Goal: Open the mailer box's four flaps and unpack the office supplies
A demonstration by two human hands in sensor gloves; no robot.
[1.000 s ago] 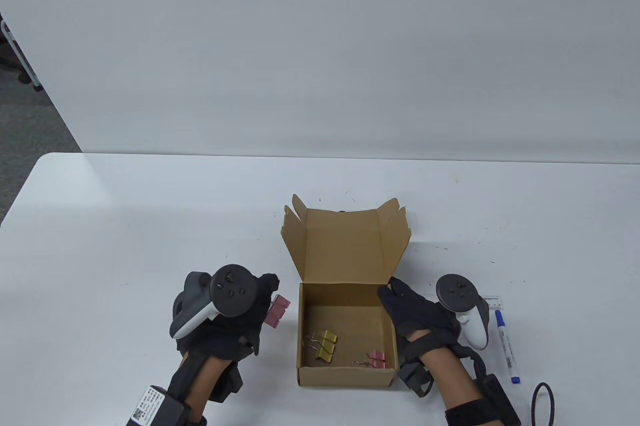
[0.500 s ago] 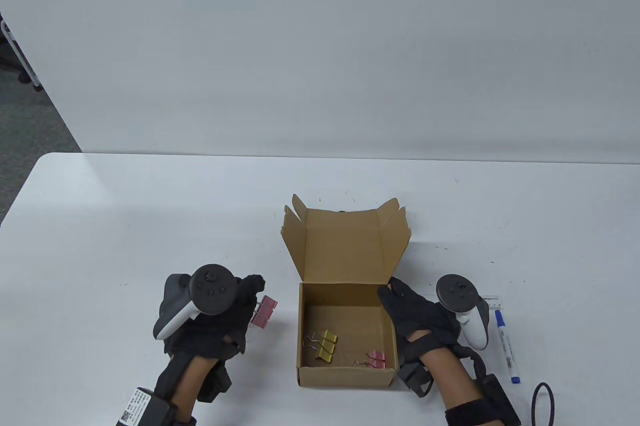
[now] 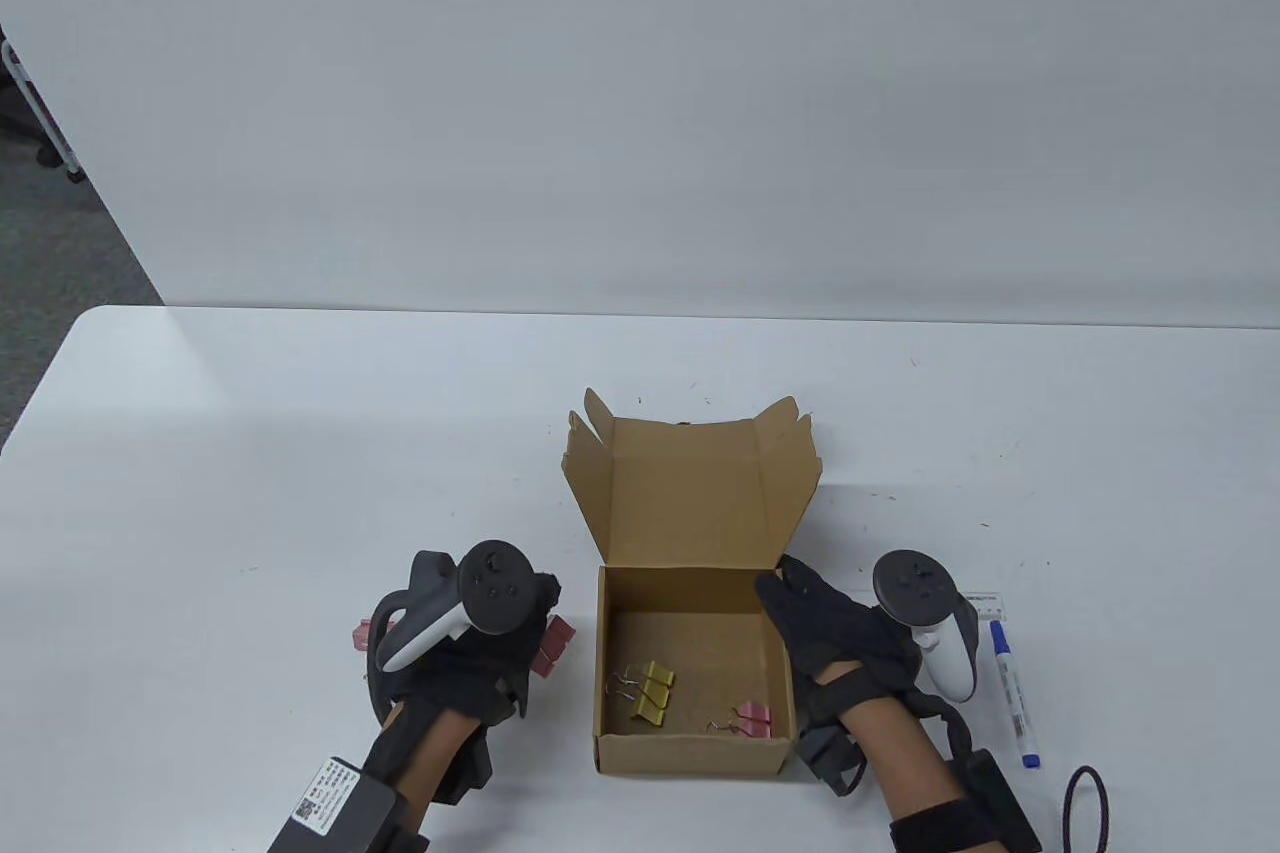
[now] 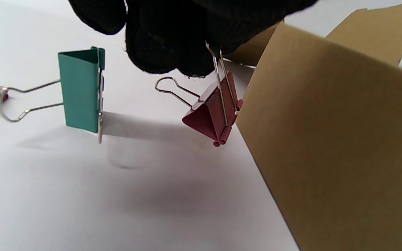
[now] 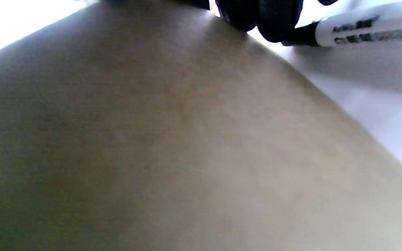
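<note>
My left hand (image 3: 455, 653) sits just left of the open brown cardboard mailer box (image 3: 690, 683) on the white desk (image 3: 250, 453), fingers (image 4: 173, 45) pinching one wire handle of a pink metal binder clip (image 4: 215, 118). Clip hangs w/ its closed spine down and tilted, other handle sticking out to the left in the left wrist view, just beside the box's outer wall; can't tell if it touches the desk. A teal binder clip (image 4: 81, 91) stands on the desk nearby, handles pointing left. Box lid is up at the far side. Inside: yellow binder clips (image 3: 648, 690) and a 2nd pink clip (image 3: 750, 720) near the front wall. My right hand (image 3: 835, 638) rests on the box's right wall, fingers curled over it. A blue-capped white marker (image 3: 1014, 693) lies right of that hand, long axis running near-to-far.
</note>
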